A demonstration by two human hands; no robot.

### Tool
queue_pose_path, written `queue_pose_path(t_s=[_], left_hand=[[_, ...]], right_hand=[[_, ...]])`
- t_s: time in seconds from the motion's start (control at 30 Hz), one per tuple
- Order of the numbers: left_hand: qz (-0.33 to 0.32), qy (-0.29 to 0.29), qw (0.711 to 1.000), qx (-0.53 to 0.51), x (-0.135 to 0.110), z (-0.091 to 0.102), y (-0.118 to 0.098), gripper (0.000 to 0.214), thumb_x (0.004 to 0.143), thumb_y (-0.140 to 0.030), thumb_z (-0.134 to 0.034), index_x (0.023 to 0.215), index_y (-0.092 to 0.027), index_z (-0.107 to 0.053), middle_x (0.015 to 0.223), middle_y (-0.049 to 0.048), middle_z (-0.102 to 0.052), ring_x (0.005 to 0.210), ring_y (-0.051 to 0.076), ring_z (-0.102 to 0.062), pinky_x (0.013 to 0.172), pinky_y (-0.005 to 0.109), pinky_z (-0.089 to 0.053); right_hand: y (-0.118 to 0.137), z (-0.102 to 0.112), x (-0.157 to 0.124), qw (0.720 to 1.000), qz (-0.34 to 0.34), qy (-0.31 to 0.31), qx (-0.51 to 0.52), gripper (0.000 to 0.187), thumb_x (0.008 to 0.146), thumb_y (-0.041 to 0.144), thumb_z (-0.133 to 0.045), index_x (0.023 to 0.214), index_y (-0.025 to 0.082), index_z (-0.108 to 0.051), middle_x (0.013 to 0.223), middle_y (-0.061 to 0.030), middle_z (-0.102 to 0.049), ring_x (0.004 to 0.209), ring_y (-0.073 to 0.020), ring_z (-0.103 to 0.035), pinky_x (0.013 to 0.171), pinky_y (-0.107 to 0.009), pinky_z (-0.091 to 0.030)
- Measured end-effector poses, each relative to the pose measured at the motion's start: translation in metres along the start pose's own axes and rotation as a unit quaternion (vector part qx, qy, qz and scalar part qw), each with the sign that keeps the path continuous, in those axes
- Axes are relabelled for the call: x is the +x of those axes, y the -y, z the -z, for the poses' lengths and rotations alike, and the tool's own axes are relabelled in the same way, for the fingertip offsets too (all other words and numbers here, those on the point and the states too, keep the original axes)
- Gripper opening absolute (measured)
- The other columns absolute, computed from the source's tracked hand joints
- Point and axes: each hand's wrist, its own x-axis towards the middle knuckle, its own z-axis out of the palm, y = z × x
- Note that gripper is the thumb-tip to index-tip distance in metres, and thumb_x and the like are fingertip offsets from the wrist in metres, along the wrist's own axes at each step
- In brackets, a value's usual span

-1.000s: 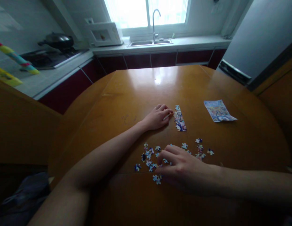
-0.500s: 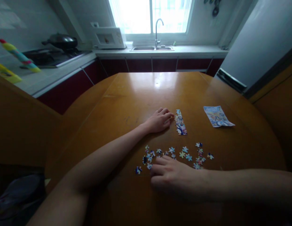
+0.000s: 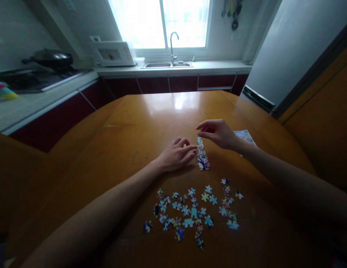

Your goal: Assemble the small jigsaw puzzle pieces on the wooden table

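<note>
Our right hand (image 3: 217, 133) moved from the loose pieces (image 3: 193, 213) to the far end of the puzzle strip (image 3: 202, 155) on the bench (image 3: 151, 123), apparently pinching one piece (image 3: 199, 134); left hand (image 3: 175, 155) open beside it. Picking's given way to strip work.

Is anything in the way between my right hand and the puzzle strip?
Nothing visible stands between your right hand and the far end of the puzzle strip. Your left hand is at its left edge, outside that gap.
</note>
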Motion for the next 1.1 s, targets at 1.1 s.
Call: queue_pose_path(t_s=[1.1], left_hand=[[0.01,0.053,0.998,0.04,0.001,0.002,-0.003,0.042,0.105,-0.047,-0.036,0.138,-0.03,-0.054,0.112,0.0084,-0.051,0.104,0.025,-0.044,0.104,0.044,-0.04]], right_hand=[[-0.069,-0.024,0.015,0.981,0.072,0.09,-0.156,0.011,0.081,0.012,-0.068,0.077,0.019,-0.076,0.079,-0.0038,-0.067,0.075,-0.0165,-0.058,0.071,-0.031,-0.045]])
